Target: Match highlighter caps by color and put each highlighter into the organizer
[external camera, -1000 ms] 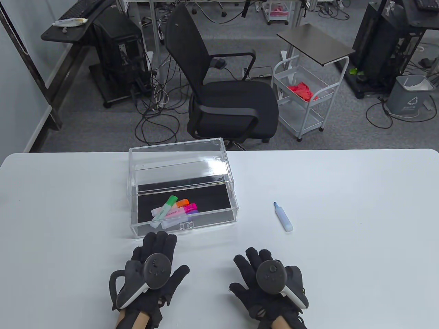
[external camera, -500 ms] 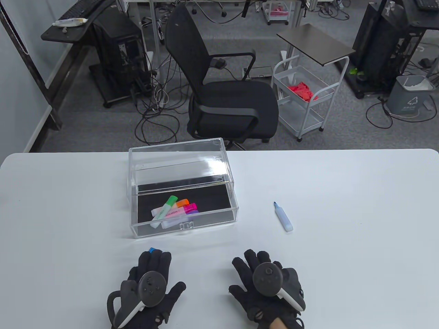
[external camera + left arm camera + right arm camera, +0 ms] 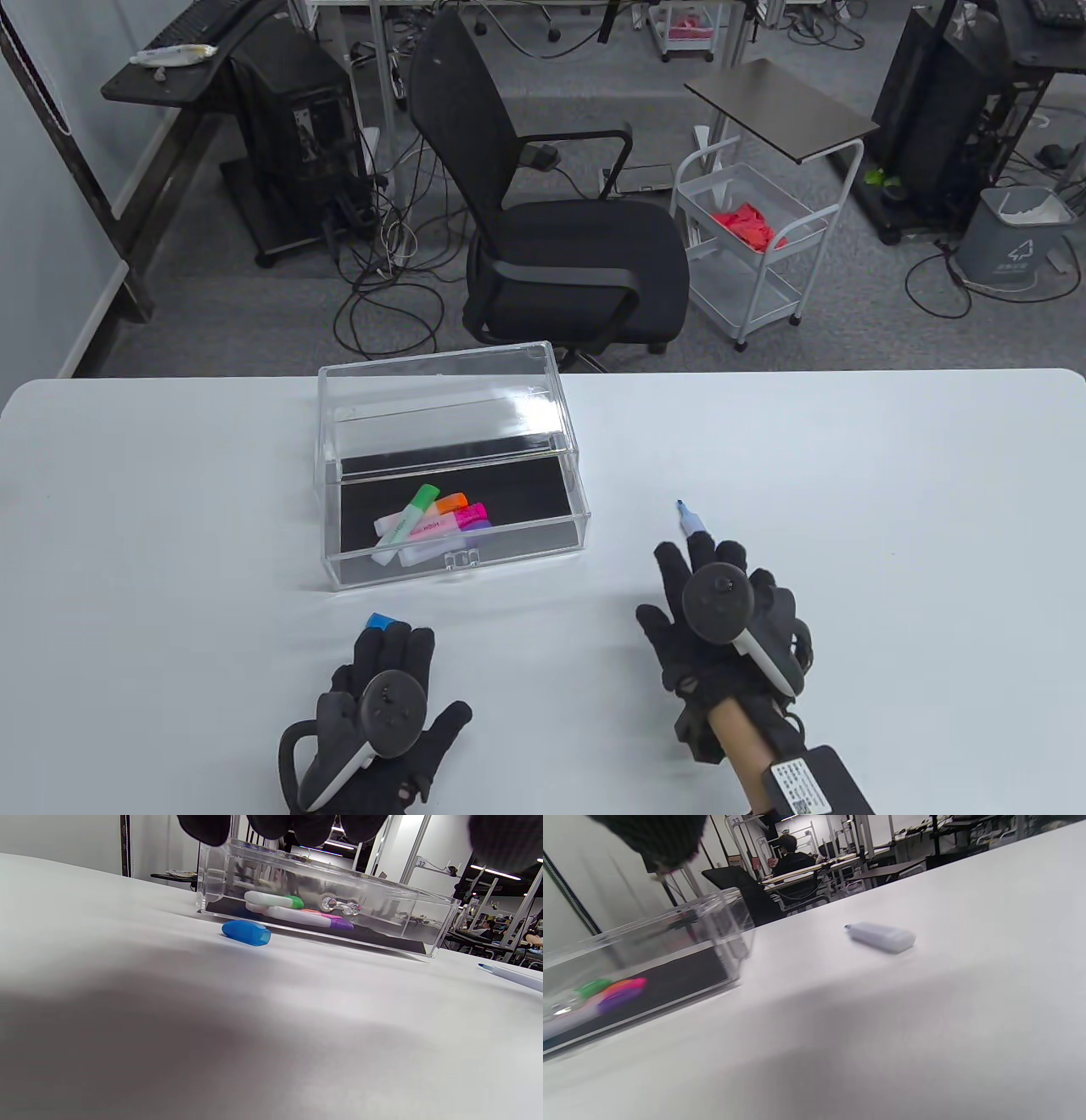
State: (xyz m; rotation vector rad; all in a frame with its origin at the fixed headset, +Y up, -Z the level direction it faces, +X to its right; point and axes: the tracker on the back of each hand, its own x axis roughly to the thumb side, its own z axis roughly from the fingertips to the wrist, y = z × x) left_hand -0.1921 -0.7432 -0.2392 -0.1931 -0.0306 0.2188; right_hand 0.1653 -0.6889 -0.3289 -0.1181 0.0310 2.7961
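Observation:
A blue cap [image 3: 378, 621] lies on the white table just beyond the straight fingers of my left hand [image 3: 386, 675], which rests flat and holds nothing. In the left wrist view the cap [image 3: 247, 932] lies free in front of the clear organizer [image 3: 390, 912]. The uncapped blue highlighter [image 3: 689, 519] lies to the right. My right hand [image 3: 713, 586] hovers over its rear part with fingers extended. In the right wrist view the highlighter [image 3: 882, 937] lies untouched on the table. Several capped highlighters [image 3: 428, 522] lie inside the organizer [image 3: 458, 562].
The table [image 3: 848, 441] stretches bare to the right of the highlighter and to the left of the organizer. A black office chair [image 3: 577, 246] and a white cart [image 3: 755, 246] stand beyond the far edge.
My right hand has moved forward and to the right, over the blue highlighter. My left hand drew back a little, uncovering the blue cap.

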